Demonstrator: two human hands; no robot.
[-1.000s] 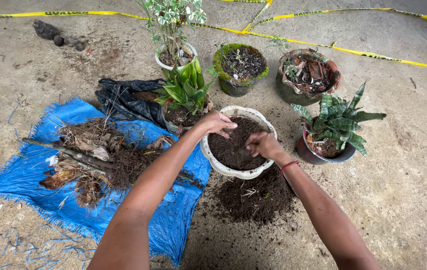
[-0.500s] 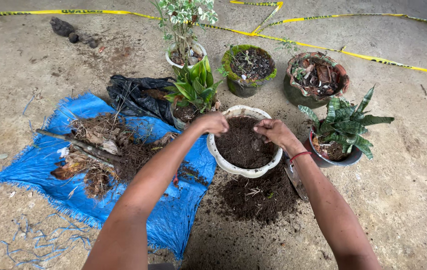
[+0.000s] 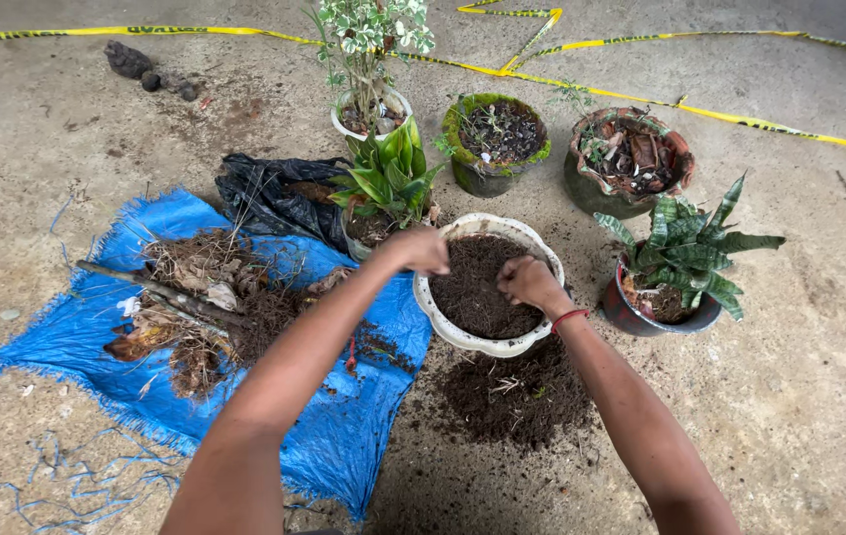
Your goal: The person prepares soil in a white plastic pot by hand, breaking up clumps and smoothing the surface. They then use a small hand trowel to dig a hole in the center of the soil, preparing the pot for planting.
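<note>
A white pot (image 3: pixel 443 319) full of dark soil (image 3: pixel 477 287) stands on the concrete floor in front of me. My left hand (image 3: pixel 418 249) hovers over the pot's left rim with its fingers curled; whether it holds soil cannot be seen. My right hand (image 3: pixel 529 281) rests on the soil at the right side, fingers bunched in a loose fist, a red band on its wrist. A patch of spilled soil (image 3: pixel 512 391) lies just below the pot.
A blue tarp (image 3: pixel 115 367) with roots and dry debris (image 3: pixel 200 297) lies left. A black plastic bag (image 3: pixel 269 193) and several potted plants ring the far side: a green leafy one (image 3: pixel 388 178), a striped-leaf one (image 3: pixel 685 253), a mossy pot (image 3: pixel 497 144). Yellow tape (image 3: pixel 740 119) crosses behind.
Both hands have drawn closer together over the white pot, and the right hand has curled into a fist on the soil. The view shifted slightly.
</note>
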